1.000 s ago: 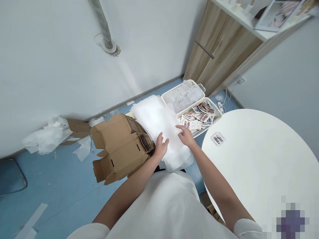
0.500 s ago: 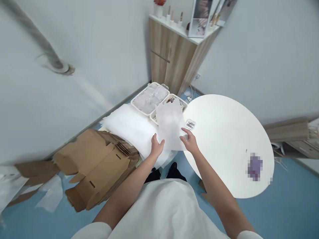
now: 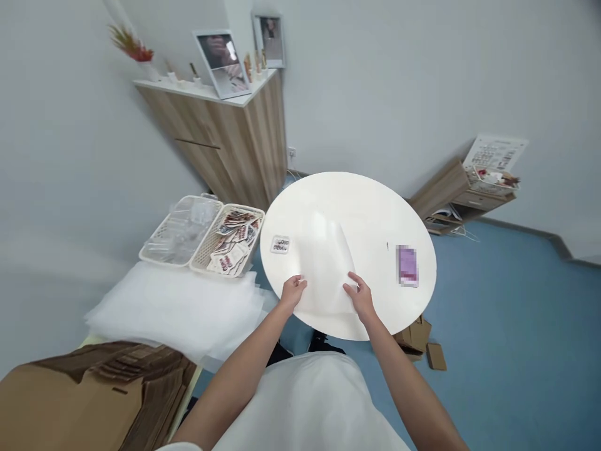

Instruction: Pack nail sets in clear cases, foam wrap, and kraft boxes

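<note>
A thin white translucent sheet [image 3: 326, 263] spreads over the near middle of the round white table [image 3: 370, 207]. My left hand [image 3: 293, 292] pinches its left edge, and my right hand [image 3: 360, 297] grips its right edge. Left of the sheet, a small clear case [image 3: 280, 244] with little dark items lies on the table. A purple blurred item [image 3: 407, 265] rests near the table's right side.
Left of the table are a basket of clear plastic pieces [image 3: 181, 228], a basket of printed cards [image 3: 232, 241], a stack of white sheets [image 3: 183, 307] and flat cardboard boxes [image 3: 70, 394]. A wooden cabinet [image 3: 225, 144] stands behind.
The view has turned right. Both hands have carried the sheet from beside the baskets to over the round table, right of the small case.
</note>
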{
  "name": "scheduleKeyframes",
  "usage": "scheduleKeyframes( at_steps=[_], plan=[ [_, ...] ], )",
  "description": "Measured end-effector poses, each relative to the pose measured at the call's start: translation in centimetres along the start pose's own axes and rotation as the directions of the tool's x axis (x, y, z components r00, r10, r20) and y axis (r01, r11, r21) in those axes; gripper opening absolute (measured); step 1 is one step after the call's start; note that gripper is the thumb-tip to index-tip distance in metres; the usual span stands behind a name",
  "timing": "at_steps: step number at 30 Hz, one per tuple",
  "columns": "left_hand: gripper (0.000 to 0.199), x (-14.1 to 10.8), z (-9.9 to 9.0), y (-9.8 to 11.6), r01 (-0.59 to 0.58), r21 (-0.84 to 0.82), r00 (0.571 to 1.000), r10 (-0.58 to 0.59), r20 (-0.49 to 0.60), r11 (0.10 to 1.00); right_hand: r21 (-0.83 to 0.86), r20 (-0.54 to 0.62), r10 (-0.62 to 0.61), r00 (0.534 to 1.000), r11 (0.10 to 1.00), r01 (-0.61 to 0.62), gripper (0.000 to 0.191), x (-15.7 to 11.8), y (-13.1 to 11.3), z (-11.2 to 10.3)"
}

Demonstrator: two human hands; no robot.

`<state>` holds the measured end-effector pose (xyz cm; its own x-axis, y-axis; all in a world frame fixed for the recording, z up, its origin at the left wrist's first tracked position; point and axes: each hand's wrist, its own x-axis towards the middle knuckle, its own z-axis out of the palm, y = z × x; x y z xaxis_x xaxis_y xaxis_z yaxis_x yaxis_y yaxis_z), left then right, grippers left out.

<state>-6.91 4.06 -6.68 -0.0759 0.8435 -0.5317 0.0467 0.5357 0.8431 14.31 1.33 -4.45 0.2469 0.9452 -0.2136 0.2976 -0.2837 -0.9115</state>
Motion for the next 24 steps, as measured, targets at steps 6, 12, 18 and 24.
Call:
scheduleKeyframes(
  at_steps=[6, 12, 18, 24],
  plan=[
    [0.035, 1.7, 4.0, -0.7, -0.059, 0.405, 0.984, 0.121, -0.13, 0.912, -0.36, 0.062, -0.087, 0.994, 0.927, 0.103, 0.045, 1.3, 5.7, -3.6],
    [0.034, 1.6, 5.2, -0.6, -0.038, 0.601, 0.985, 0.13, -0.11, 0.798, -0.561, 0.133, -0.167, 0.977, 0.8, 0.213, 0.046, 2.0, 7.2, -3.8],
    [0.048, -0.3, 5.7, -0.4, -0.241, 0.866, 0.92, 0.386, 0.061, 0.438, -0.642, 0.173, -0.257, 0.951, 0.703, 0.307, 0.054, 0.7, 5.9, -3.6],
    [0.046, -2.0, 5.8, -1.3, -0.422, 0.868, 0.891, 0.296, 0.344, 0.263, -0.598, 0.305, -0.222, 0.926, 0.712, 0.368, 0.046, 1.0, 6.4, -3.0]
  ],
)
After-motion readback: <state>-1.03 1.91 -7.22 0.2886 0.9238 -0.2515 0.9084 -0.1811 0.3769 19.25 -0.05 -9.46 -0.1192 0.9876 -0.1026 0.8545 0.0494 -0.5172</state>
